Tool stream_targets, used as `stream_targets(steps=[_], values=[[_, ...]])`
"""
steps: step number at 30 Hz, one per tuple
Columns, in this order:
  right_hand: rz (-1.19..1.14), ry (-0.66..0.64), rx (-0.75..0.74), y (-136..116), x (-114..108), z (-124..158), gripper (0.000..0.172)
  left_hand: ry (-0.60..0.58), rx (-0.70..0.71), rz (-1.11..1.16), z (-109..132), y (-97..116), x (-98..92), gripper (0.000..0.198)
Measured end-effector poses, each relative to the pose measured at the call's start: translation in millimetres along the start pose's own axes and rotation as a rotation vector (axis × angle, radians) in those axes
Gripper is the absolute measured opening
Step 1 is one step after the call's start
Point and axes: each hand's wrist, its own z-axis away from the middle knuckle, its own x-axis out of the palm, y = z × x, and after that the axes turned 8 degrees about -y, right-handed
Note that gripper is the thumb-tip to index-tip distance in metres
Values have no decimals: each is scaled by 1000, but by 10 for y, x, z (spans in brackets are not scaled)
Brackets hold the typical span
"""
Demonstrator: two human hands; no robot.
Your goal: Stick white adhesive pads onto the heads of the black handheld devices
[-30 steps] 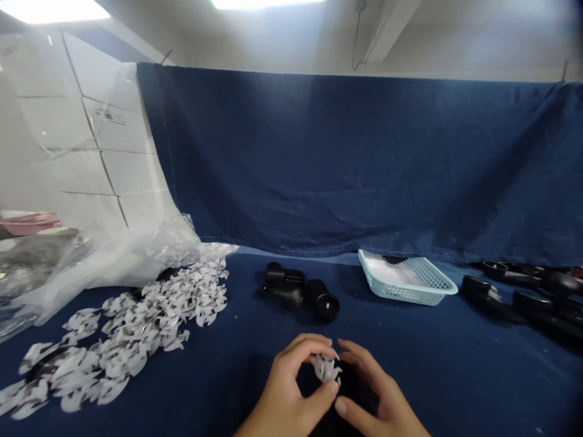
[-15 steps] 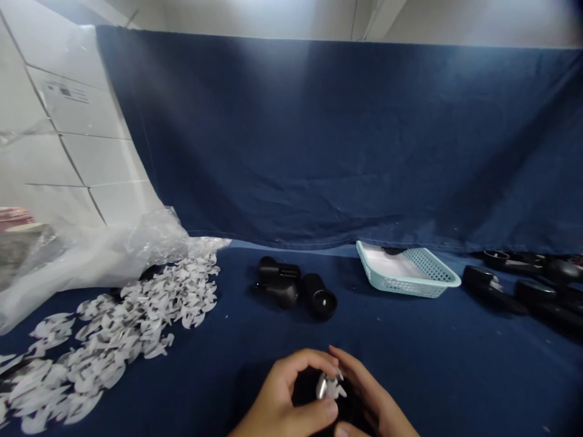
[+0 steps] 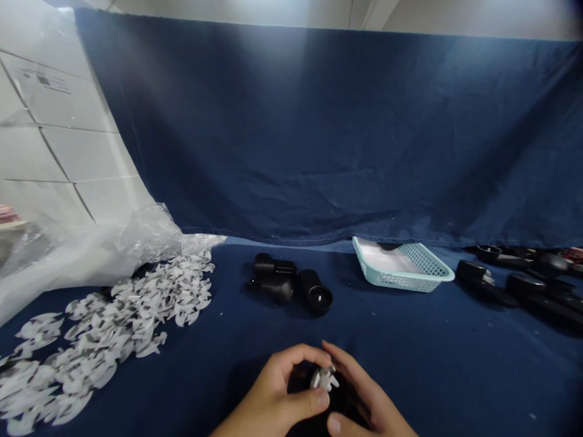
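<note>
At the bottom middle, my left hand (image 3: 273, 391) pinches a small white pronged piece (image 3: 325, 380) with a shiny side between thumb and fingertips. My right hand (image 3: 371, 397) curls around a black part (image 3: 340, 400) just below and beside that piece; the fingers hide most of its shape. The two hands nearly meet at the fingertips. Whether the white piece touches the black part, I cannot tell. Beyond my hands lie several black plastic housings (image 3: 276, 288), one of them a round cup-ended piece (image 3: 316, 292).
A large pile of white plastic pieces (image 3: 122, 321) spreads over the left of the blue cloth, beside clear plastic wrap (image 3: 136, 237) and white boxes (image 3: 95, 152). A light-blue basket (image 3: 405, 283) stands at the back right. More black housings (image 3: 542, 297) lie at far right. A blue curtain (image 3: 291, 133) hangs behind.
The white piece has turned slightly in my left fingertips. Both hands stay close together around the black part; the whole view has shifted a little.
</note>
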Motion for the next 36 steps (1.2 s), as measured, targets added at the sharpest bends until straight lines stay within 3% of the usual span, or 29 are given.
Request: stream_targets(steps=[9,15,18,22,27,31,36], values=[[-8,2,-78,88,-22,1,76,16,76,-40,19,96,18,33],[3,10,-22,26,-10,-32,82,14,106,-151,33,63,41,28],[8,17,9,-34,12,-32,84,-8,87,-143,36,70,42,28],[36,58,1,13,31,3,84,12,-18,-170,38,63,20,44],[228,219,-95,191,27,64,72,-24,-16,-142,23,87,37,45],[458,353,-196,255,45,88,53,-52,8,-116,4,114,61,52],[598,353,-229,227,83,76,40,-72,13,-68,-7,58,59,54]])
